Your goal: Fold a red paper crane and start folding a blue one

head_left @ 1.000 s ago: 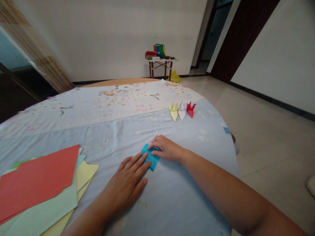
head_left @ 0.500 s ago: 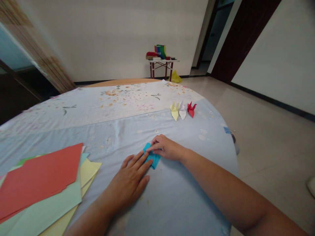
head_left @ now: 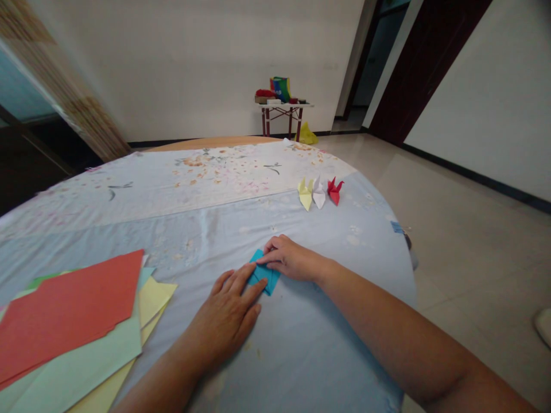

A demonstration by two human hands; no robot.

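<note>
A small piece of folded blue paper (head_left: 269,276) lies on the cloth-covered table, with crease lines showing across it. My left hand (head_left: 230,304) rests on its lower left edge, fingers stretched out and touching the paper. My right hand (head_left: 289,258) is at the paper's upper right, its fingers bent and pressed together on the top layer. What lies under the right fingertips is partly hidden. Farther back stand three folded paper cranes: a yellow crane (head_left: 305,195), a white crane (head_left: 319,194) and a red crane (head_left: 334,191).
A loose stack of coloured sheets, with red paper (head_left: 77,310) on top, lies at the left. The round table wears a blue and white floral cloth (head_left: 336,321). Beyond it, a small folding table (head_left: 286,105) with a colourful bag stands by the wall.
The left fingers have drawn back slightly to the left and curled a little on the blue paper. My right hand and the paper look almost unmoved.
</note>
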